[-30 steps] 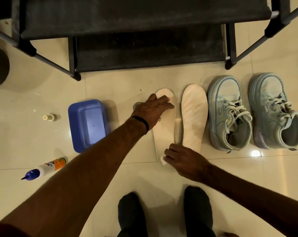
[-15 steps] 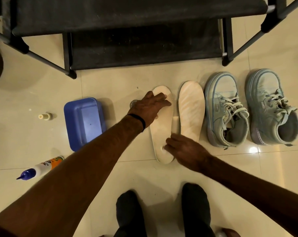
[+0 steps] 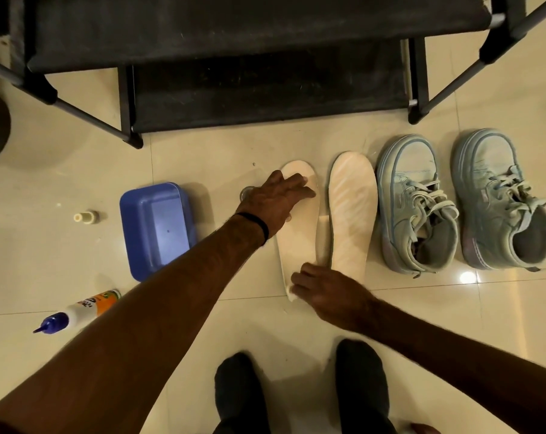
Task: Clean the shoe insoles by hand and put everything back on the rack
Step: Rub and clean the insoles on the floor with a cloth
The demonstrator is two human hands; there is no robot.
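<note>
Two insoles out on floor, I see left hand (image 3: 276, 198) flat on toe of left insole (image 3: 298, 242), right hand (image 3: 323, 292) fingers curled, pinching its heel. Right insole (image 3: 351, 214) untouched beside shoes (image 3: 418, 208). Rack (image 3: 234, 42) bare; cleaning midway, restock pending.

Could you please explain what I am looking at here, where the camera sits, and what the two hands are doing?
There is no machine: a person wears a camera on the head, looking down at their own arms and dark-socked feet. On the cream tiled floor lie two pale foam insoles. The left hand rests flat on the toe end of the left insole; the right hand presses its heel end, fingers curled. Beside it lies the streaked right insole, then a pair of pale blue laced sneakers. Further left are a blue plastic tub and a white squeeze bottle. Above stands the black fabric shoe rack.
</note>
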